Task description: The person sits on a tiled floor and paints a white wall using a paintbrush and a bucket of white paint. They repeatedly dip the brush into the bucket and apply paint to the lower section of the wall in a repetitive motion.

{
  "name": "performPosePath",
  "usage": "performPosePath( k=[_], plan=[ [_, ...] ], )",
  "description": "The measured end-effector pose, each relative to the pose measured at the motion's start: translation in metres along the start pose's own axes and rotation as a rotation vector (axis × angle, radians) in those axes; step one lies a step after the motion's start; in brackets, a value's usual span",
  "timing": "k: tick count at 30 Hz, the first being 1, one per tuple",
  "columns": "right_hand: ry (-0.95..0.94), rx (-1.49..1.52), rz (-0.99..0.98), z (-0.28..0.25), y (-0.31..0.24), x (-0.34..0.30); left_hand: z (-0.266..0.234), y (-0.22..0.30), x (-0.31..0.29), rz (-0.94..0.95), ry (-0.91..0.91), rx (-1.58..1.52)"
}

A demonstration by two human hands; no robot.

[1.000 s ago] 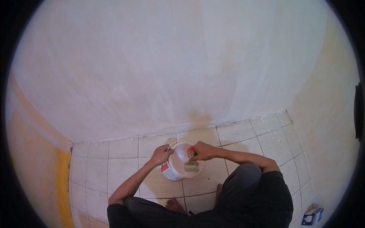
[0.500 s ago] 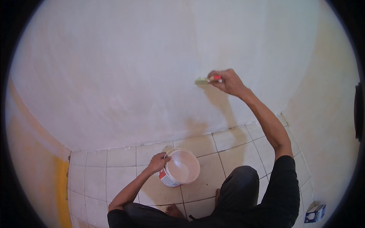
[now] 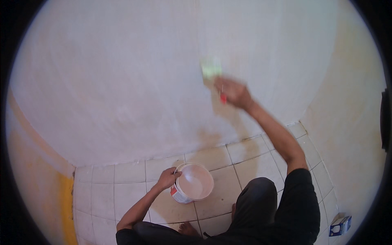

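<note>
My right hand (image 3: 234,93) is closed round a paintbrush (image 3: 211,68) with pale bristles and a red-ended handle. Its bristles point up and to the left at the pale wall (image 3: 122,81); motion smears both brush and hand. Low in front of me, my left hand (image 3: 168,178) grips the rim and handle side of a white plastic bucket (image 3: 195,199) with a red and white label. Pinkish-white paint (image 3: 194,182) shows inside the bucket. Whether the bucket rests on the floor or hangs just above it, I cannot tell.
Cream floor tiles (image 3: 130,196) meet the wall in front of me. A yellow-painted strip (image 3: 67,208) runs up the left wall. At the lower right a blue and white box (image 3: 340,225) sits by the right wall (image 3: 351,134). My knee (image 3: 257,200) rises between my arms.
My right hand has moved a little left and down. The brush has turned from pointing left to pointing upward, its bristles now higher on the wall. My left hand and the bucket stay nearly in place.
</note>
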State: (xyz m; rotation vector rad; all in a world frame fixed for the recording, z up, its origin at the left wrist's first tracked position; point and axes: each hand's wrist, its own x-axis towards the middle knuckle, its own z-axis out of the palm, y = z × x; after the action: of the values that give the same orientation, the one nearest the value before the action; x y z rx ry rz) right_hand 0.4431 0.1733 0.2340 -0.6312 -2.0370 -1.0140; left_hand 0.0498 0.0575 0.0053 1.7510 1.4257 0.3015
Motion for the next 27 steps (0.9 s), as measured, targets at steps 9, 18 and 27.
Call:
performPosePath(
  k=[9, 18, 27],
  plan=[
    [-0.387, 0.370, 0.287, 0.014, -0.048, -0.098, 0.005, -0.006, 0.012, -0.005, -0.019, -0.045],
    [0.341, 0.017, 0.043, -0.120, 0.127, 0.221, 0.004, -0.015, 0.004, -0.019, 0.002, -0.087],
    [-0.086, 0.017, 0.014, -0.001, 0.002, -0.053, -0.002, 0.005, -0.006, -0.052, 0.011, -0.073]
  ],
)
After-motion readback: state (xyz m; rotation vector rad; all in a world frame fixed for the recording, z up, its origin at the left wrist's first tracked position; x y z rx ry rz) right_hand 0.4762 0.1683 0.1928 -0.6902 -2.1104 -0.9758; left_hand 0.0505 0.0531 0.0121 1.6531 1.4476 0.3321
